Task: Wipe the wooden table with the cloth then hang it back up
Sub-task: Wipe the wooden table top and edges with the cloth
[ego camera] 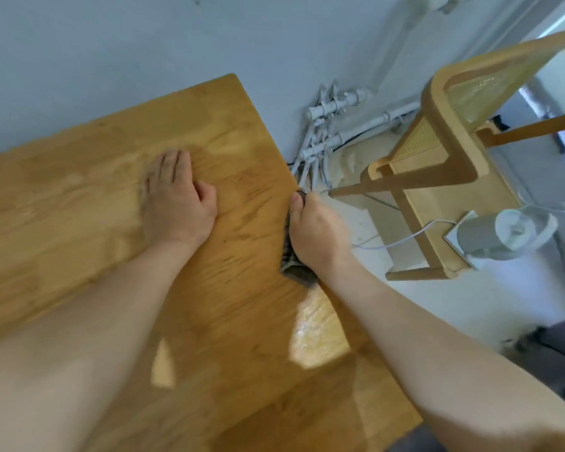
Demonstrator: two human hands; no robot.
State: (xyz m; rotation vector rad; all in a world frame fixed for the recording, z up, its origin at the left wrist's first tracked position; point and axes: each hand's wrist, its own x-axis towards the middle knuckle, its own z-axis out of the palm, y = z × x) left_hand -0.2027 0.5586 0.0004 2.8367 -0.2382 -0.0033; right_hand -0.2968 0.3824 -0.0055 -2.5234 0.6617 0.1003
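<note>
Gripping a dark cloth (302, 275) at the right edge of the wooden desk (79, 207), the right hand (317, 233) curls its fingers round it. The left hand (177, 203) lies flat on the desktop, fingers straight, well left of the cloth. The desk's far edge meets the wall. A chair (454, 151) stands near the right edge, with a strip of floor (470, 298) between, and white pipes (323, 132) run beyond the far right corner.

Table (242, 177): wooden, honey-brown, grain showing; flat top, with bright glossy patches near its right edge.
Cloth (299, 274): dark grey-brown, bunched, at the table's right edge, mostly hidden under the right hand (317, 233) gripping it; one end sticks out nearer.
</note>
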